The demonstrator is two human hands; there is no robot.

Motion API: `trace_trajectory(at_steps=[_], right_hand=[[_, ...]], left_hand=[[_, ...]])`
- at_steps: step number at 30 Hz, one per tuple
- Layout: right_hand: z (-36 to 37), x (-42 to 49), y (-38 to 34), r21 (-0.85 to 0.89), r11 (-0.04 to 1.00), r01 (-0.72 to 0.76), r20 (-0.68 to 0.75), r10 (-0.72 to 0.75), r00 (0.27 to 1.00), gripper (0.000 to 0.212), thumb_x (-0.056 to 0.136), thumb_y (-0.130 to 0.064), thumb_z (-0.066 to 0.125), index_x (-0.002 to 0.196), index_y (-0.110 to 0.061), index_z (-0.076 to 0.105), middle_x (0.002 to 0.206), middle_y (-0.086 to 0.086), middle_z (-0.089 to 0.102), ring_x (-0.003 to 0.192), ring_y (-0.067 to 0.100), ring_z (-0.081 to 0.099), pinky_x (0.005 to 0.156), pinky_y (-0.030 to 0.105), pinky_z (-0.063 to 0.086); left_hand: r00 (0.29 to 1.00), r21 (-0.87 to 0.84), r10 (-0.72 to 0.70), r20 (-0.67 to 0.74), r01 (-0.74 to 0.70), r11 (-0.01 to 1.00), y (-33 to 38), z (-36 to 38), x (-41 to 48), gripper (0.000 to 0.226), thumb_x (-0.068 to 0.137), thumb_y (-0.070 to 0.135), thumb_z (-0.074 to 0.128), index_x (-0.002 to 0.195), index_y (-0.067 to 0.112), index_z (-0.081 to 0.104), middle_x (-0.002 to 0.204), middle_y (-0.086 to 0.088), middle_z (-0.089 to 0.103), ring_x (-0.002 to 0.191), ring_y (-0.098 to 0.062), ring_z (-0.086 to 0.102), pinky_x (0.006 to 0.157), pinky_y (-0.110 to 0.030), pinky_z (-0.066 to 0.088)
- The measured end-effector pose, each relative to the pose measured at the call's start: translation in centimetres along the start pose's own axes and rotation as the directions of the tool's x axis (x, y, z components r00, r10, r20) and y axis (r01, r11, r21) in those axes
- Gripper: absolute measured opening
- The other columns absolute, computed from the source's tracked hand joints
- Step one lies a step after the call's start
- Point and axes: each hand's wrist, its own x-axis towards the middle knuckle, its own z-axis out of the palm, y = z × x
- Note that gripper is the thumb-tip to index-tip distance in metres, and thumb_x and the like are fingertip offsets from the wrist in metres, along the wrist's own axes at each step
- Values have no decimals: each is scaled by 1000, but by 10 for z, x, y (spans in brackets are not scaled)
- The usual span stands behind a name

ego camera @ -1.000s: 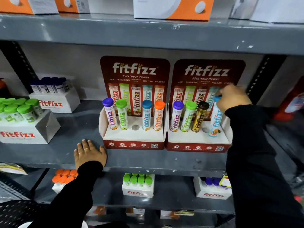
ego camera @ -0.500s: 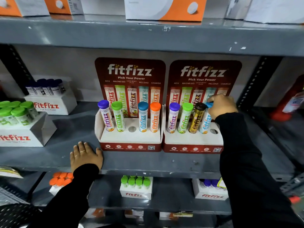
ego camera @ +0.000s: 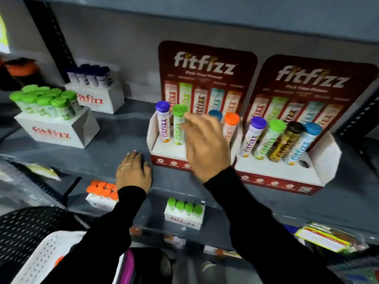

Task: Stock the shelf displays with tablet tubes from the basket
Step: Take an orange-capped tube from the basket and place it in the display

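Two red fitfizz displays stand side by side on the grey shelf (ego camera: 123,148). The right display (ego camera: 279,179) holds purple, green, black and blue-capped tubes, the blue-capped tube (ego camera: 303,144) rightmost, beside one bare hole (ego camera: 305,164). The left display (ego camera: 164,160) shows purple, green, blue and orange-capped tubes. My right hand (ego camera: 205,144) hovers in front of the left display, fingers apart, holding nothing, and hides its middle. My left hand (ego camera: 133,173) lies flat on the shelf's front edge. The white basket (ego camera: 39,261) sits at the bottom left.
White fitfizz boxes of green-capped tubes (ego camera: 45,103) and dark-capped tubes (ego camera: 90,76) stand at the left of the shelf. On the lower shelf sit boxes with orange caps (ego camera: 102,189) and green caps (ego camera: 184,210). A black mesh surface (ego camera: 26,228) lies beside the basket.
My right hand let go of the blue-capped tube, which now stands in the right display, and swung left in front of the left display. The view tilted down and left; my left hand stayed put.
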Motion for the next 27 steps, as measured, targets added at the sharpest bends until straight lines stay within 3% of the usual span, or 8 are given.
trace_trajectory(at_steps=[3, 9, 14, 17, 19, 21, 23, 27], right_hand=[[51, -40, -51, 275, 953, 125, 158, -172, 972, 36, 92, -2, 41, 83, 2, 75, 94, 17, 75, 84, 31, 63, 83, 36, 51], [135, -116, -123, 538, 843, 5, 523, -339, 782, 31, 79, -7, 43, 64, -5, 70, 67, 12, 71, 66, 31, 66, 71, 34, 49], [186, -164, -184, 537, 843, 17, 747, -485, 456, 20, 71, -10, 54, 62, -5, 71, 57, 13, 68, 59, 32, 65, 52, 31, 57], [216, -194, -216, 545, 833, 98, 753, -538, 380, 9, 61, -5, 75, 67, -10, 70, 57, 10, 67, 62, 32, 64, 57, 35, 57], [230, -204, -233, 540, 835, 109, 771, -542, 334, 20, 72, -8, 63, 91, -9, 70, 79, 12, 71, 86, 35, 62, 74, 39, 54], [247, -218, -254, 523, 829, 199, 809, -556, 190, 36, 86, -12, 49, 122, -10, 55, 113, 13, 65, 116, 38, 46, 91, 44, 41], [260, -231, -268, 487, 824, 290, 844, -530, 87, 42, 91, -16, 47, 133, -12, 43, 124, 14, 58, 127, 39, 34, 97, 47, 34], [275, -247, -287, 434, 833, 342, 872, -484, 74, 40, 96, -9, 33, 135, -6, 40, 130, 21, 52, 134, 39, 26, 107, 49, 24]], left_hand=[[999, 19, 48, 17, -48, 999, -23, 5, -26, 45, 79, 21, 46, 118, -1, 51, 125, -26, 55, 118, -42, 47, 101, -48, 37], [970, -30, -243, 33, 244, 969, -115, 16, -150, 58, 79, 27, 38, 125, -9, 42, 132, -34, 47, 127, -40, 34, 106, -43, 20], [804, 65, -584, 109, 581, 812, -166, 18, -231, 68, 92, 47, 21, 127, -7, 45, 135, -27, 48, 126, -42, 43, 107, -49, 32], [674, 152, -718, 174, 701, 696, -188, 24, -268, 77, 91, 52, 12, 128, -6, 46, 134, -25, 49, 125, -42, 45, 103, -54, 36], [653, 214, -732, 194, 701, 681, -196, 32, -287, 65, 90, 42, 19, 128, -5, 46, 137, -23, 48, 127, -40, 44, 106, -51, 34], [661, 263, -720, 212, 671, 693, -204, 40, -302, 64, 94, 40, 11, 131, -4, 41, 141, -22, 42, 133, -36, 34, 114, -42, 18], [672, 292, -706, 225, 644, 707, -206, 44, -309, 67, 94, 42, 5, 133, -4, 36, 143, -22, 40, 134, -32, 24, 113, -35, 2], [680, 331, -700, 218, 624, 708, -207, 46, -310, 64, 94, 43, 2, 136, 0, 26, 144, -20, 38, 135, -29, 17, 113, -35, -1]])
